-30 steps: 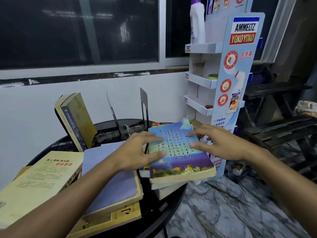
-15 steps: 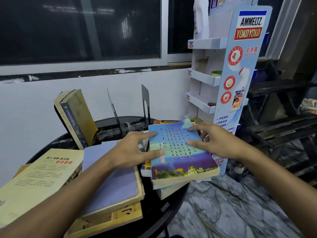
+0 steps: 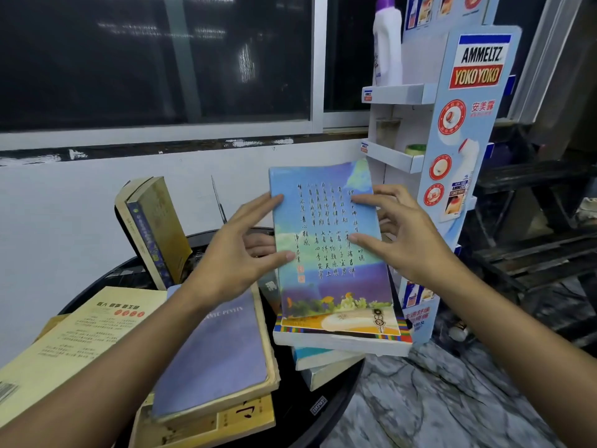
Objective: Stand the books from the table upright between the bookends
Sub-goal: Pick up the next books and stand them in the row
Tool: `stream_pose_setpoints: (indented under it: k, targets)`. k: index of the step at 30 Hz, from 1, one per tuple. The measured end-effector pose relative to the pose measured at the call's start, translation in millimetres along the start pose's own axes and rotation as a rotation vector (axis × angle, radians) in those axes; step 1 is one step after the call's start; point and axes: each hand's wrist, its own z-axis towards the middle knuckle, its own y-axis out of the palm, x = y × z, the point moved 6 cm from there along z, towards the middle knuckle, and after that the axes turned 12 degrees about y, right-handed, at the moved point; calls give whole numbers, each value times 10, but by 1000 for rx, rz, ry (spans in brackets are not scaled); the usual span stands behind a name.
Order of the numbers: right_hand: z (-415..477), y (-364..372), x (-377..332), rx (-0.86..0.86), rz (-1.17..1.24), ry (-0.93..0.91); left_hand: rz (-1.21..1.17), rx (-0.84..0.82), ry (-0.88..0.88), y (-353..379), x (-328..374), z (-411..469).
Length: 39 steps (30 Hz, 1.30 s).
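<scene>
A blue book with a landscape cover and calligraphy [image 3: 326, 240] is tilted up off the right-hand stack, its lower edge still resting there. My left hand [image 3: 239, 253] grips its left edge and my right hand [image 3: 400, 234] grips its right edge. One yellowed book with a blue spine [image 3: 155, 231] leans upright at the back left of the round black table [image 3: 326, 405]. A thin dark bookend [image 3: 219, 202] rises just right of it; the other bookend is hidden behind the lifted book.
A purple-covered book [image 3: 223, 354] lies on a flat stack in front. A pale yellow book [image 3: 77, 334] lies at the left. The right stack [image 3: 342, 337] overhangs the table edge. A white and blue display stand [image 3: 452, 150] stands close at the right.
The blue book lay flat on the right stack under both hands; now its far end has swung up toward vertical, held by both edges.
</scene>
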Motion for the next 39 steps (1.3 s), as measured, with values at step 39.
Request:
stream_pose_setpoints:
  k: [39]
  targets:
    - [-462, -49, -1014, 51, -49, -186, -40, 16, 238, 497, 340, -426]
